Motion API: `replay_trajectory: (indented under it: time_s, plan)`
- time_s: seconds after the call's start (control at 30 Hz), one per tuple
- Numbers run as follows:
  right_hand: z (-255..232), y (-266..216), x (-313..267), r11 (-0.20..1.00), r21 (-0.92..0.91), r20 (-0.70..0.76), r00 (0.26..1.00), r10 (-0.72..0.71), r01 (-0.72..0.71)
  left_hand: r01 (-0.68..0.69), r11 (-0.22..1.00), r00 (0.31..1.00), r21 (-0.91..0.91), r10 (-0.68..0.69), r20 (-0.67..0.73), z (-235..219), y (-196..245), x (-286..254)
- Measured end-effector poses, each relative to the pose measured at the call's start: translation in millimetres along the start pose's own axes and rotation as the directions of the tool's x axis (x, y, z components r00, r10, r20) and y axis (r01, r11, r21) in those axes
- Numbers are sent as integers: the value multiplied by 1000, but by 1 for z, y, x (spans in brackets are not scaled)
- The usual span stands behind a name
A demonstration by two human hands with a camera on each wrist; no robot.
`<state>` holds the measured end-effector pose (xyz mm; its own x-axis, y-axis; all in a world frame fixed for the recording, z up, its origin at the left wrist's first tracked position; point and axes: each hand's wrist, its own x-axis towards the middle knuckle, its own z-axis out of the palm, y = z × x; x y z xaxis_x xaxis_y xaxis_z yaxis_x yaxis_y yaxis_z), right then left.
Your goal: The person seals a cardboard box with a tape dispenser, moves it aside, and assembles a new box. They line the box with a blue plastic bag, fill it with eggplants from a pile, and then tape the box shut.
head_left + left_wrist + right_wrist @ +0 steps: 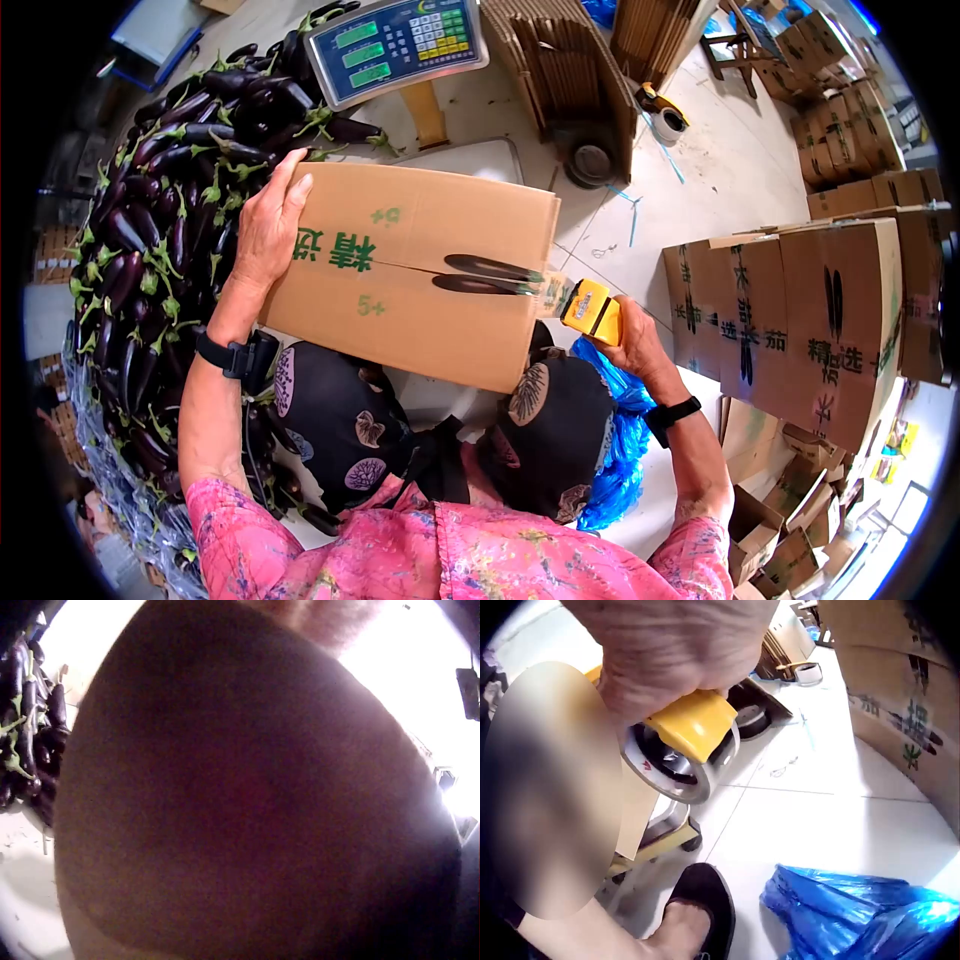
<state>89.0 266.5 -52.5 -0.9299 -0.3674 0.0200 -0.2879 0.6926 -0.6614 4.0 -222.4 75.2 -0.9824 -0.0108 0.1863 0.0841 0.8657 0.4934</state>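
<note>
A closed cardboard box, printed with green characters and two dark eggplants, lies tilted across the person's lap in the head view. The left hand holds its left end, thumb over the top face. In the right hand is a yellow tape dispenser, gripped by its body at the box's right end. Clear tape runs from the dispenser onto that end, in line with the top seam. The right wrist view shows the dispenser's tape roll below the hand. A dark, blurred surface fills most of the left wrist view.
Eggplants are heaped along the left. A weighing scale display stands ahead. Folded cardboard leans beyond the box, and printed cartons stand at the right. A blue plastic bag lies on the floor beside the foot.
</note>
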Motion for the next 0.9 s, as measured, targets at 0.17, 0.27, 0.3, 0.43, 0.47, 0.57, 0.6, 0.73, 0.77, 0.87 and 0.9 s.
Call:
replay_trajectory:
  time_s: [0.17, 0.27, 0.3, 0.43, 0.47, 0.57, 0.6, 0.73, 0.77, 0.87, 0.9]
  plan:
    - [-40, -43, 8, 957, -289, 201, 976, 88, -27, 34, 999, 999, 28, -35, 36, -1, 1, 0]
    - [-70, -102, 40, 870, -489, 318, 914, 251, -69, 38, 999, 999, 24, -39, 34, -1, 4, 0]
    - [-70, -110, 51, 838, -539, 355, 881, 313, -81, 35, 999, 999, 15, -35, 29, 1, 2, -1]
    - [-34, -111, 78, 559, -698, 290, 890, -351, 448, -1, 998, 1000, 61, 0, 16, 2, 2, 1]
    - [-26, -118, 83, 341, -787, 360, 831, -425, 515, -23, 998, 1000, 65, 23, 3, 2, 1, 2]
    - [9, -81, 93, 602, -697, 367, 915, -166, 389, -62, 997, 998, 39, 63, -21, 2, -6, 1]
    - [19, -62, 96, 788, -570, 387, 922, 7, 233, -39, 999, 999, 31, 39, -12, 1, -6, 0]
    - [13, 14, 81, 811, -545, 309, 848, 430, -212, 22, 1000, 1000, -6, -22, 9, 0, -11, -1]
    - [12, 31, 71, 804, -523, 277, 837, 472, -281, 40, 999, 999, -2, -40, 13, 0, -11, 0]
    - [39, 54, 51, 770, -551, 26, 915, 403, -323, 34, 999, 999, 32, -35, 9, 1, -8, 1]
    - [46, 57, 48, 753, -578, -81, 940, 331, -315, 35, 999, 999, 36, -36, 6, 2, -7, 2]
